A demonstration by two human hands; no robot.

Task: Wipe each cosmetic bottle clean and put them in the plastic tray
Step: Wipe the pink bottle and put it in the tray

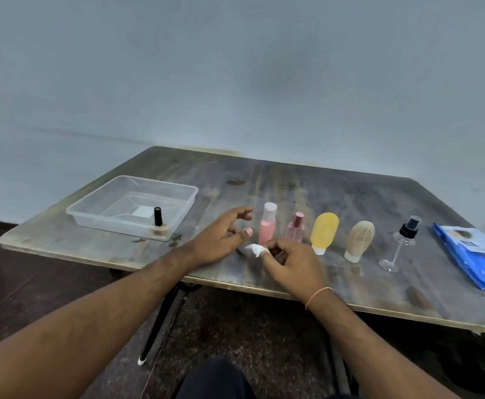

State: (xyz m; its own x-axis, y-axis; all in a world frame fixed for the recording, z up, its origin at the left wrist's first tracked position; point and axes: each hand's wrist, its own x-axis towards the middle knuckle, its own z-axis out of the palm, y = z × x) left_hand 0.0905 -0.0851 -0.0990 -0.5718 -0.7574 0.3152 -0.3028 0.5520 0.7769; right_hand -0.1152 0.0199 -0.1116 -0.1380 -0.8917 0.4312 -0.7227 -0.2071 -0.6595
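- We see a worn, dark bench (336,191) set against a pale wall, with a row of cosmetic bottles standing along its near half.
- Our left hand (221,240) hovers just left of the tall pink bottle (267,226); its fingers (242,213) are loosely curved and spread apart, holding nothing, and we cannot tell whether they touch the bottle.
- Our right hand (290,260) sits low over the bench in front of the pink bottles, its fingers curled in and pinching a small crumpled white wipe (256,250) at their tips.
- A thin orange band (319,296) circles the right wrist.
- The tall pink bottle stands upright with a pale cap, and just to its right is a small pink perfume bottle (296,230), partly hidden by the right hand.
- Further right stand a yellow tube (324,233) and a beige tube (359,240), both cap-down and apart from each other.
- Beyond them a clear spray bottle (399,244) with a black top stands on a narrow stem and round foot.
- A blue wipes packet (474,257) lies flat at the far right of the bench.
- The clear plastic tray (97,198) sits at the left of the bench, well apart from the row.
- One nail polish bottle (158,223) with a black cap stands upright in the tray's near right corner.
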